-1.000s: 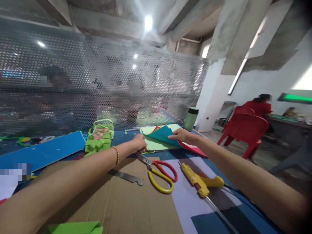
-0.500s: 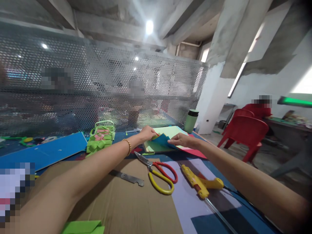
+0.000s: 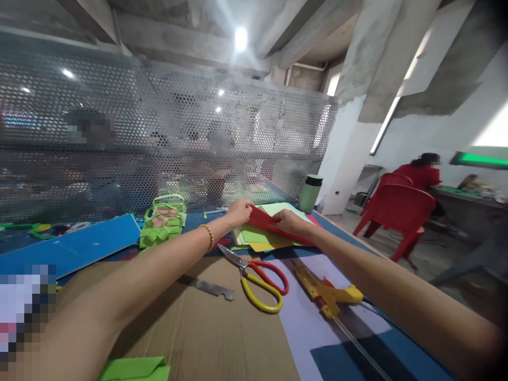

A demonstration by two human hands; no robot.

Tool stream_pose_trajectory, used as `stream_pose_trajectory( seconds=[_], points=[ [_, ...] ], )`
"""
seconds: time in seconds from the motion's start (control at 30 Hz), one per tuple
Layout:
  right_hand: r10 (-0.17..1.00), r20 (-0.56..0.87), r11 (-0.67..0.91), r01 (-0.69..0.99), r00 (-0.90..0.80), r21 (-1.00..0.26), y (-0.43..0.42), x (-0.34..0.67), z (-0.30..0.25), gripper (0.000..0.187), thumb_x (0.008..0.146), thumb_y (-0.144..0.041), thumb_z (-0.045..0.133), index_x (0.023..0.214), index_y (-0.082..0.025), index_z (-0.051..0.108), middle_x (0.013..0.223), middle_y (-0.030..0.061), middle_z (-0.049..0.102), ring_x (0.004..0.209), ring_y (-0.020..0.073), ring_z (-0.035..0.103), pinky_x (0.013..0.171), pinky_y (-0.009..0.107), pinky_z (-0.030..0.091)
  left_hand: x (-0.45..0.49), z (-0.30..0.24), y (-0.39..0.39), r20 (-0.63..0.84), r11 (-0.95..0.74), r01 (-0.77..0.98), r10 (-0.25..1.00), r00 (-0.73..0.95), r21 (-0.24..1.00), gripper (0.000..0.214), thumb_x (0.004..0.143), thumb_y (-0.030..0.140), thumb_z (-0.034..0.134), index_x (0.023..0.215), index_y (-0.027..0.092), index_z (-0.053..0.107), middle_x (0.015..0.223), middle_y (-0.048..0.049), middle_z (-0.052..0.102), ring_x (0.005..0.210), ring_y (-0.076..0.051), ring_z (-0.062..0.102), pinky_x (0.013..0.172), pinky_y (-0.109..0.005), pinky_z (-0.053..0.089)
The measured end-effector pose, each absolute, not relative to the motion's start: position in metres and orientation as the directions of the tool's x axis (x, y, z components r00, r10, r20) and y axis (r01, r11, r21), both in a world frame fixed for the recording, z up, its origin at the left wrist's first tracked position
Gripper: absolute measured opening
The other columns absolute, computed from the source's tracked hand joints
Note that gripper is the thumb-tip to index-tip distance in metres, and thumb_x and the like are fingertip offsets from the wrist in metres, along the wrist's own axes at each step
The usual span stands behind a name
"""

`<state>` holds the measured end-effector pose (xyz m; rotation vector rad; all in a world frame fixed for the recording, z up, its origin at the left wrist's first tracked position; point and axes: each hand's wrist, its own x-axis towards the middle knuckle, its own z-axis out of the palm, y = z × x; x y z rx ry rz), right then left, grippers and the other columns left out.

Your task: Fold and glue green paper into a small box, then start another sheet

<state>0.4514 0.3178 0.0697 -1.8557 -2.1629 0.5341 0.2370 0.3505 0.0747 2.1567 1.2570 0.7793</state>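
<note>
My left hand and my right hand both grip a red paper sheet, left at its far end and right along its upper edge. Beneath it lies a stack of coloured sheets, with a yellow sheet and a pale green sheet showing. Closer to me, scissors with one red and one yellow handle rest with their blades slightly parted. A flat metal blade lies on cardboard to their left. Right of the scissors, a yellow glue gun lies on its side with a clear glue stick.
Brown cardboard and a lilac sheet cover the near table. Green paper baskets and a blue board stand left. A green bottle is behind the stack, before a perforated metal screen. Someone sits by a red chair.
The blue sheet between my hands is no longer visible; a red sheet is held there instead. A yellow sheet now shows at the near edge of the stack.
</note>
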Motion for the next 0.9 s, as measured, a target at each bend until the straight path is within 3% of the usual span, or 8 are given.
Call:
stream_pose_trajectory(
  seconds=[0.1,0.23,0.37,0.63,0.9],
  points=[
    [0.995,0.005,0.090,0.883,-0.099,-0.460,0.326,0.460,0.068,0.035,0.095,-0.039,0.064,0.121,-0.015,0.064,0.126,0.0055,0.063,0.106,0.0290,0.064,0.087,0.044,0.057,0.232,0.073,0.340,0.235,-0.501,0.648,0.859,0.455,0.574,0.035,0.097,0.034,0.062,0.128,0.018,0.059,0.129,-0.0106,0.061,0.109,-0.025,0.064,0.091,-0.047,0.056],
    [0.998,0.039,0.065,0.853,-0.052,-0.519,0.332,0.468,0.064,0.036,0.095,-0.038,0.064,0.122,-0.015,0.063,0.125,0.0061,0.063,0.106,0.0282,0.065,0.087,0.044,0.057,0.226,0.066,0.325,0.096,-0.624,0.651,0.750,0.654,0.432,0.032,0.097,0.034,0.063,0.124,0.017,0.061,0.126,-0.0095,0.063,0.106,-0.025,0.065,0.089,-0.045,0.057],
    [0.997,0.057,0.067,0.818,-0.041,-0.572,0.332,0.472,0.061,0.036,0.095,-0.038,0.065,0.122,-0.015,0.064,0.125,0.0057,0.063,0.106,0.0285,0.065,0.086,0.043,0.057,0.228,0.058,0.320,0.017,-0.675,0.651,0.699,0.715,0.346,0.032,0.097,0.034,0.062,0.125,0.018,0.061,0.128,-0.0101,0.062,0.109,-0.025,0.064,0.091,-0.046,0.056],
    [0.993,0.111,0.107,0.766,-0.047,-0.634,0.333,0.475,0.065,0.036,0.095,-0.038,0.065,0.123,-0.015,0.063,0.127,0.0062,0.063,0.106,0.0284,0.064,0.087,0.044,0.057,0.235,0.062,0.336,-0.044,-0.649,0.667,0.704,0.709,0.365,0.033,0.097,0.035,0.063,0.124,0.017,0.062,0.126,-0.0091,0.063,0.106,-0.026,0.065,0.089,-0.045,0.057],
    [0.991,0.118,0.125,0.774,-0.065,-0.620,0.331,0.471,0.063,0.037,0.094,-0.038,0.066,0.123,-0.015,0.064,0.127,0.0059,0.063,0.107,0.0290,0.064,0.086,0.043,0.057,0.242,0.057,0.335,0.012,-0.587,0.696,0.768,0.640,0.413,0.032,0.097,0.034,0.063,0.124,0.018,0.062,0.127,-0.0092,0.062,0.107,-0.025,0.065,0.089,-0.044,0.057]
  ],
)
